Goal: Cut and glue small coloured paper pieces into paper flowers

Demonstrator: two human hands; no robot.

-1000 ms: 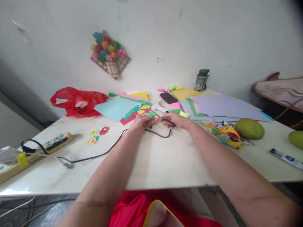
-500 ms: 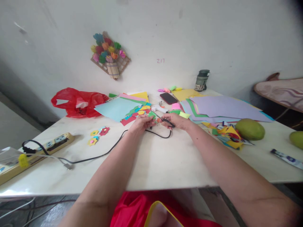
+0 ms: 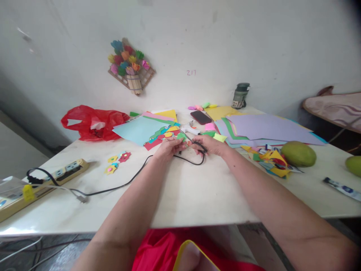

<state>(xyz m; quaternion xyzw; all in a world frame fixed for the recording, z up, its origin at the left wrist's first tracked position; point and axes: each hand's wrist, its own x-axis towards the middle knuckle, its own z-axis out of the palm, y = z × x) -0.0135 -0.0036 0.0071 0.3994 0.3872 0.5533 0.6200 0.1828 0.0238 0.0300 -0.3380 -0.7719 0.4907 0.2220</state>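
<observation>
almost nothing shifts over the last second: the left hand stays pinched on the small green paper cut-out above the white desk. the right hand keeps its grip closed around the black-handled scissors, blades at the cut-out, so cutting appears mid-course.

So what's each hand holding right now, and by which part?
The right hand grips black-handled scissors by the handles. The left hand pinches a small green paper piece at its edge, by the blades.

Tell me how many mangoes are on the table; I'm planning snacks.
2. One mango lies right of the paper scraps; another mango is cut off at the right edge. More may lie outside the view.
</observation>
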